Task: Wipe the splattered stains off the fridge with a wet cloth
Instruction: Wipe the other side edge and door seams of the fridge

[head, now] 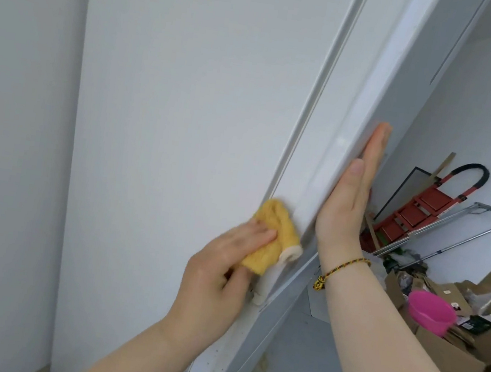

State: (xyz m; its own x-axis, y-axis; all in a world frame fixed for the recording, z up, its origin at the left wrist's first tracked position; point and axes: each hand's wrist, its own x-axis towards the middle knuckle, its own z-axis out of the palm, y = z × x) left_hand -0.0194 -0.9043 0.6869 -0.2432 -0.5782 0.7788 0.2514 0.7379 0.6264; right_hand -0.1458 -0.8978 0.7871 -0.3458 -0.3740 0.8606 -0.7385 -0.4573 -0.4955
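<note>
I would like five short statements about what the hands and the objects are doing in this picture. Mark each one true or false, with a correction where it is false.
1. The left hand holds a yellow cloth against the fridge. True.
2. The right hand is clenched into a fist. False: it lies flat, fingers straight, against the edge of the fridge.
3. A bracelet is on the left wrist. False: it is on the right wrist.
4. A pink bowl sits among cardboard boxes on the right. True.
5. The step ladder in the background is blue. False: it is red.
</note>
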